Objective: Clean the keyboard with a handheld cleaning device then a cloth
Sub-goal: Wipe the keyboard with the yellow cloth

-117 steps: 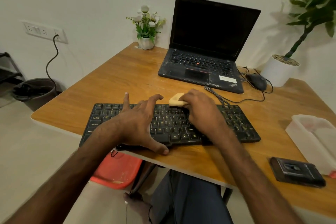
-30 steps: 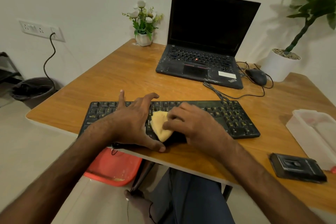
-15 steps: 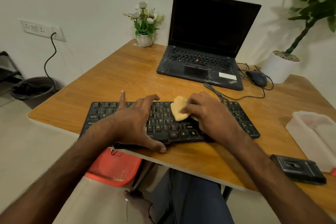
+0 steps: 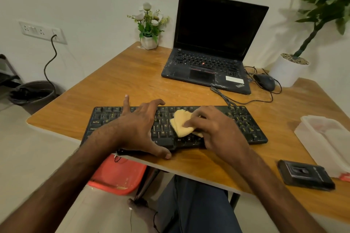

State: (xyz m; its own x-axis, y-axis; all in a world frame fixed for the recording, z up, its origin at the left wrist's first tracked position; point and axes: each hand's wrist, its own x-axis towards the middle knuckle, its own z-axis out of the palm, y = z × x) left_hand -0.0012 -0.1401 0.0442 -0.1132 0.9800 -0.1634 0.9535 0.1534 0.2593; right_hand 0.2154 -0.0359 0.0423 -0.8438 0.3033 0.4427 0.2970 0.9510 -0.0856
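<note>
The left hand (image 4: 140, 128) lies spread flat on the left half of the keyboard (image 4: 244, 121), holding nothing; the keyboard sits near the front edge of the surface (image 4: 132, 81). The right hand (image 4: 217, 130) grips the yellow cloth (image 4: 181, 125) against the middle keys.

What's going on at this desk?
A person at a wooden table is cleaning a black keyboard. The right hand holds a folded yellow cloth against the middle keys, while the left hand lies spread over the keyboard's left half, apparently steadying it. A black handheld device lies untouched near the table's right edge, so this looks like the cloth stage. An open laptop with a dark screen stands behind.
</note>
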